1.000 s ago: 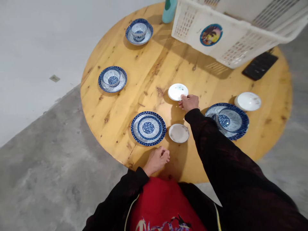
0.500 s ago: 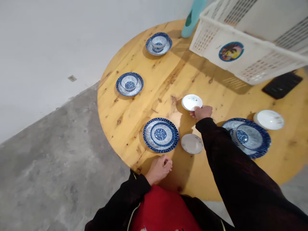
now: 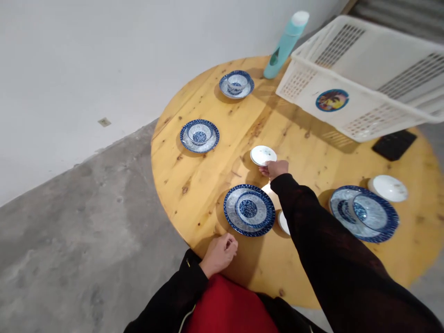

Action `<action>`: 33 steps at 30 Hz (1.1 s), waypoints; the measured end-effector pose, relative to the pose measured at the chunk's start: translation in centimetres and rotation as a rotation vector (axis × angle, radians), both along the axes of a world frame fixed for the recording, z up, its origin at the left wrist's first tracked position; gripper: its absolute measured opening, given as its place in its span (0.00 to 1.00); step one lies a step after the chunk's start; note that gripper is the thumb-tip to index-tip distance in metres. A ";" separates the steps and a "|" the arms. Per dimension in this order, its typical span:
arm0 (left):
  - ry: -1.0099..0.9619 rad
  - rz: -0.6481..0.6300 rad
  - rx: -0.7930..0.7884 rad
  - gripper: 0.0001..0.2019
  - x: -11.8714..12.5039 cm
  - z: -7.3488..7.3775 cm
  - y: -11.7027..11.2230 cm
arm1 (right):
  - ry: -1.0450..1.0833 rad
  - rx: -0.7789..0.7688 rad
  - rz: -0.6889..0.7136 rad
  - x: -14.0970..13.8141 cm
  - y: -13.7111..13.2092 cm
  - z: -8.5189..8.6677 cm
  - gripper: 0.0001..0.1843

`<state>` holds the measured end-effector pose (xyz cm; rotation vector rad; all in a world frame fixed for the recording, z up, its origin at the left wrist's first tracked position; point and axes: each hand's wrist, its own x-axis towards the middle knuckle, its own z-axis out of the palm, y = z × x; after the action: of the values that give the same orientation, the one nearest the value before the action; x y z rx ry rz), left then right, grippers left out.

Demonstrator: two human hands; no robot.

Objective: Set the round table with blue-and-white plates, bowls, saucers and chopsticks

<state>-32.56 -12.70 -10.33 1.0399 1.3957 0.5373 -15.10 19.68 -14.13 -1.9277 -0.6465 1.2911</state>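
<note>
My right hand (image 3: 274, 169) pinches the near rim of a small white dish (image 3: 263, 155) with a faint pattern, held over the middle of the table; a second rim seems to show beneath it. My left hand (image 3: 220, 253) rests at the table's near edge with its fingers curled in and nothing seen in them. Just beyond it lies a blue-and-white plate (image 3: 231, 213) with a matching bowl (image 3: 257, 209) on it. Another small white dish (image 3: 283, 223) sits right of that plate, partly covered by my right sleeve.
Two blue-and-white plates with bowls, one nearer (image 3: 199, 135) and one farther (image 3: 236, 84), stand along the left rim. At right are another plate (image 3: 388, 217) with a bowl and a white bowl (image 3: 388, 188). A turquoise bottle (image 3: 283, 48), white basket (image 3: 301, 85) and black phone-like object (image 3: 394, 144) stand behind.
My right hand has carried the white dish leftward, away from the small dish near the plate. My left hand stays curled at the edge. The camera view has shifted.
</note>
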 end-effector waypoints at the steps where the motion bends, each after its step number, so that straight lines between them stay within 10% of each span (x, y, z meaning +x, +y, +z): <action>1: 0.012 0.016 -0.001 0.10 -0.8 0.0 -0.1 | 0.007 -0.005 -0.008 -0.9 0.4 0.1 0.10; 20: -0.006 0.337 -0.005 0.11 -10.6 -2.8 -5.0 | 0.070 -0.020 -0.053 -7.4 2.8 2.0 0.11; 33: -0.032 0.435 -0.037 0.12 -13.6 -1.4 -6.1 | 0.035 -0.025 0.011 -7.8 1.8 3.0 0.12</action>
<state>-46.13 -18.84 -11.69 0.6932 1.6048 0.8364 -22.87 21.43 -11.12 -1.9203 -0.6267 1.3424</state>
